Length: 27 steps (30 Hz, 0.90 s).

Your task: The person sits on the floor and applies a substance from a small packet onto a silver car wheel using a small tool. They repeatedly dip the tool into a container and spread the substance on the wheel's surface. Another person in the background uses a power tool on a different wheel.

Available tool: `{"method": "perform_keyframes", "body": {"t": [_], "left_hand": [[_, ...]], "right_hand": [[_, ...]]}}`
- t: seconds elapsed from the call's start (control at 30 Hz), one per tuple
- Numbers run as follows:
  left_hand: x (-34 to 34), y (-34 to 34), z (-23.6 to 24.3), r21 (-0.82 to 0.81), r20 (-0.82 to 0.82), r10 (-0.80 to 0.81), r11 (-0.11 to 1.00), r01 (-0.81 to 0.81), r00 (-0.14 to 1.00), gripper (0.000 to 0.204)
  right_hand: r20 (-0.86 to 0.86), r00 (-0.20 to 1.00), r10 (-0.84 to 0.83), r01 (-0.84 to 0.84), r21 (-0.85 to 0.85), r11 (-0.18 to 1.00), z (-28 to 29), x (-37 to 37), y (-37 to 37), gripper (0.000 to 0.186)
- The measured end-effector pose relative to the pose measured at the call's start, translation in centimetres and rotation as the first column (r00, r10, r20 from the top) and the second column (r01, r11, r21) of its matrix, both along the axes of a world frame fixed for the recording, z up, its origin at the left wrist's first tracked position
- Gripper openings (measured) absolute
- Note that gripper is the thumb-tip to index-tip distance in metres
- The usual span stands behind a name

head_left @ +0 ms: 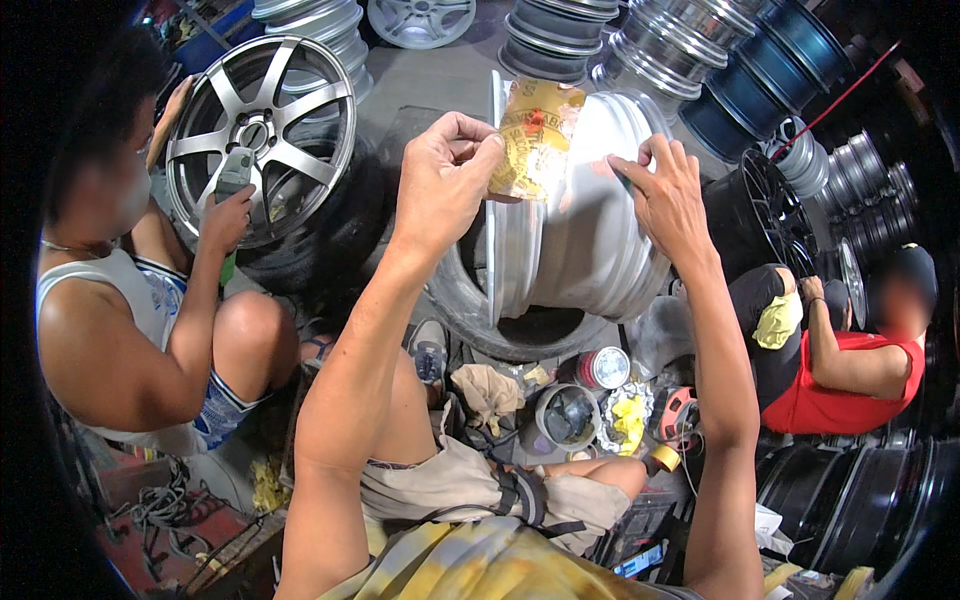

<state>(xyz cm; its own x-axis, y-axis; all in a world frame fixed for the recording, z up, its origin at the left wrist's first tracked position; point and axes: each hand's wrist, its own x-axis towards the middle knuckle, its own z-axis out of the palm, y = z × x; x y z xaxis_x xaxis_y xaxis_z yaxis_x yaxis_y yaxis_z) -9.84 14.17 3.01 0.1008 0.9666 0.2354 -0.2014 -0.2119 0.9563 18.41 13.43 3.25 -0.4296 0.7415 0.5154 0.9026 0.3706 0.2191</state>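
My left hand pinches a yellow-brown sheet of sandpaper between thumb and fingers, its printed back toward me. The sheet is held up before a grey wheel rim, which rests on its side on a black tire. Over the rim's right part is my right hand, fingers bent but apart, with a fingertip at the barrel beside a pinkish patch. Nothing shows in this hand. The sheet hides part of the rim's far side.
At left a person holds a sanding tool against a spoked wheel. Another person in red sits at right. Near my legs stand a bucket, a can and yellow tape. Stacked rims line the back.
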Motion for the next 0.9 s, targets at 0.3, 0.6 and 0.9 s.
{"method": "perform_keyframes", "body": {"t": [0.3,0.6,0.9], "left_hand": [[0.1,-0.5,0.0,-0.019,-0.002,-0.012,1.000,0.012,1.000,0.013],[0.2,-0.6,0.4,0.010,-0.018,-0.011,1.000,0.011,1.000,0.016],[0.1,-0.2,0.2,-0.002,0.025,-0.031,1.000,0.031,0.999,0.016]], "right_hand": [[0.006,1.000,0.011,-0.011,0.000,1.000,-0.4,-0.1,-2.4,0.034],[-0.047,0.999,-0.009,0.010,0.027,1.000,-0.8,-0.6,0.1,0.032],[0.010,1.000,0.012,-0.011,-0.035,0.999,-0.9,-1.2,-1.6,0.037]]}}
